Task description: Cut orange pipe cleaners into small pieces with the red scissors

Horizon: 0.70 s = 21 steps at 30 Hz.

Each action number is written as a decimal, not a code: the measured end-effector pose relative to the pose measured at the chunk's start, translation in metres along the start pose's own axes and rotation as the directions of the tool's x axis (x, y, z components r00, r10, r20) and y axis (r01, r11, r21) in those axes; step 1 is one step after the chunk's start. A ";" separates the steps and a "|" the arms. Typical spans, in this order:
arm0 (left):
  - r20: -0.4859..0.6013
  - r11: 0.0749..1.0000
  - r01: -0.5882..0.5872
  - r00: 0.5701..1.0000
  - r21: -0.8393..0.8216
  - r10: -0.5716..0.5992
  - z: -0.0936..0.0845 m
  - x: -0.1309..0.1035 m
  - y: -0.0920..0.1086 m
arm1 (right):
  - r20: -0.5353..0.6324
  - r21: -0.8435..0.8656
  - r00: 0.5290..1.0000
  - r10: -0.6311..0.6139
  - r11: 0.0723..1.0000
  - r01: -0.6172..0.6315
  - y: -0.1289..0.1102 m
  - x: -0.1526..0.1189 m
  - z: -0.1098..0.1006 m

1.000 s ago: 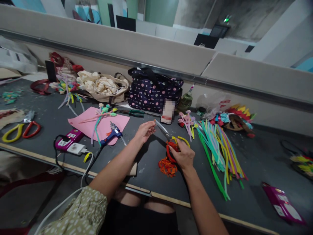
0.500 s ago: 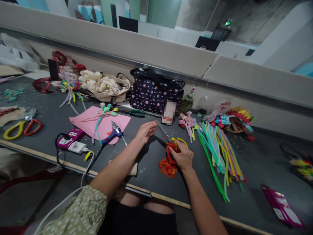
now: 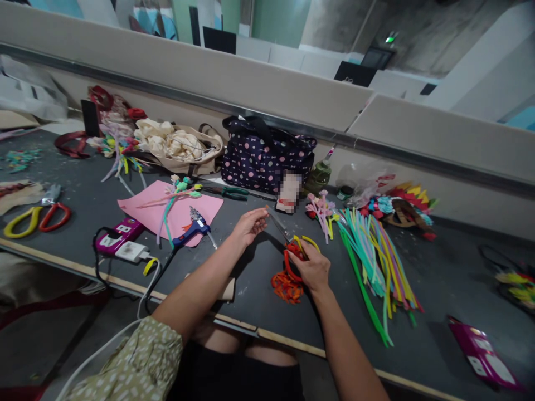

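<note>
My right hand is closed round the red and yellow handles of a pair of scissors. The blades point up and left, their tips close to my left hand. My left hand's fingertips are pinched together on a small orange piece beside those tips; most of it is hidden. A small pile of cut orange pieces lies on the dark table below the scissors.
Colourful pipe cleaners lie right of my hands. To the left are a blue glue gun on pink paper, a purple power strip and other scissors. A dotted bag stands behind.
Almost nothing differs. The scissor handles in my right hand have shifted very slightly, and both hands stay in nearly the same place.
</note>
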<state>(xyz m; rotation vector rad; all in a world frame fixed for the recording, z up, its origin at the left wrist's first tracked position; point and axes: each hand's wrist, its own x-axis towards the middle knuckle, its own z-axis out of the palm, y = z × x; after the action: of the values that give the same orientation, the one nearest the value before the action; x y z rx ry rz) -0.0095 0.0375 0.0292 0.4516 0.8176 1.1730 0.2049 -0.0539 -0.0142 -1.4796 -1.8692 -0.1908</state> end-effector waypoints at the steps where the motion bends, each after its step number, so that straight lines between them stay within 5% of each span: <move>1: 0.000 1.000 0.003 1.000 -0.003 -0.003 0.000 0.000 0.000 | 0.003 0.005 1.000 -0.006 1.000 0.006 0.001 0.000 0.000; 21: 0.001 1.000 -0.003 1.000 0.017 0.003 -0.003 0.002 0.000 | 0.024 0.031 0.999 -0.035 0.999 0.034 0.001 -0.001 0.004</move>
<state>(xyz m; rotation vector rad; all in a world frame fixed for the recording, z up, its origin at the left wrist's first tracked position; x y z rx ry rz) -0.0114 0.0395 0.0265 0.4673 0.8270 1.1692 0.2039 -0.0525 -0.0185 -1.4360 -1.9101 -0.1604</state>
